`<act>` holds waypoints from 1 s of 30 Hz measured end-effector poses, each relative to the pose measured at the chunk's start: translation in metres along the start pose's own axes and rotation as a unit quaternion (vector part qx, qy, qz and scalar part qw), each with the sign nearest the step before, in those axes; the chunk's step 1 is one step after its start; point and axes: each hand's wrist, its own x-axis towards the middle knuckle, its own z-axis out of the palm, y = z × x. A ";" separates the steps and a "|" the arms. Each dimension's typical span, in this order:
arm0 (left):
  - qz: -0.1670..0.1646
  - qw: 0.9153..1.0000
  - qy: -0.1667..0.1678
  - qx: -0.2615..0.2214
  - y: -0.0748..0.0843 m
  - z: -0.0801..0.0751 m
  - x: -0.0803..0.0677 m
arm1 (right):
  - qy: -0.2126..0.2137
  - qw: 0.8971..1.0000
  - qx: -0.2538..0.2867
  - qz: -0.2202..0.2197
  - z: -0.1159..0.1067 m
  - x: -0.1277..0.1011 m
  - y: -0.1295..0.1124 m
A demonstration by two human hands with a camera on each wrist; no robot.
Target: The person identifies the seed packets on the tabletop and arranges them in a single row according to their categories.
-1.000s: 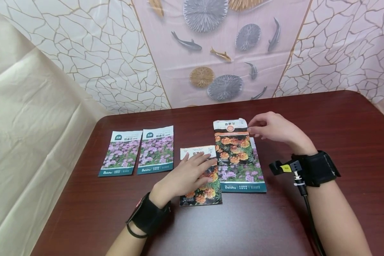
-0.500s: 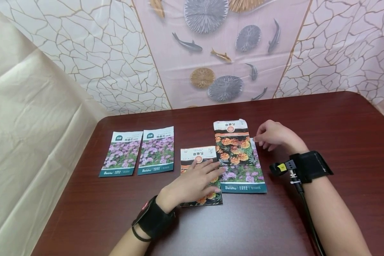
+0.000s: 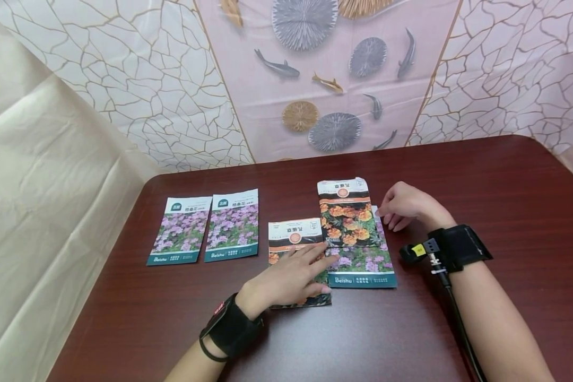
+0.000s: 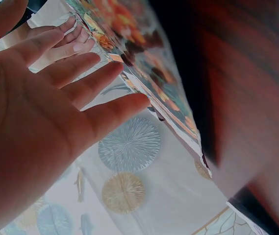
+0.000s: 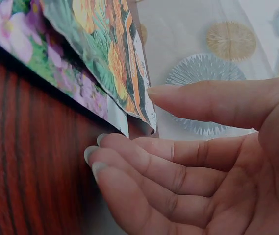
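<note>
Five seed packets lie on a dark red wooden table (image 3: pixel 482 175), three printed with purple flowers and two with orange flowers. Two purple-flower packets, the far-left packet (image 3: pixel 180 230) and its neighbour (image 3: pixel 233 224), lie side by side near the table's left edge, edges touching or nearly so, well apart from both hands. The third purple-flower packet (image 3: pixel 361 262) lies toward the centre and is partly covered by the upper orange-flower packet (image 3: pixel 346 212), which lies on its far half. The lower orange-flower packet (image 3: pixel 293 239) lies just left of this stack, its right edge touching or overlapping the stack; which of the two cannot be told. The left hand (image 3: pixel 288 277) rests flat on the lower orange-flower packet, fingers straight and slightly spread, fingertips reaching toward the stack's left edge; the left wrist view shows the palm (image 4: pixel 36 132) open, fingers extended over the packet's printed face. The right hand (image 3: pixel 403 205) sits at the right edge of the stack, fingers loosely curled with their tips on the table surface; in the right wrist view the fingertips (image 5: pixel 100 156) meet the wood just beside the corner of the covered purple-flower packet (image 5: pixel 16 44), the thumb held apart above them, gripping nothing. Each forearm carries one black wrist strap, two in all. Behind the table hangs a backdrop (image 3: pixel 315 79) printed with fish and round leaf shapes.
</note>
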 end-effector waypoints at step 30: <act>-0.012 0.999 -0.029 -0.015 0.002 -0.001 0.000 | -0.040 0.991 0.122 0.033 0.003 0.010 0.011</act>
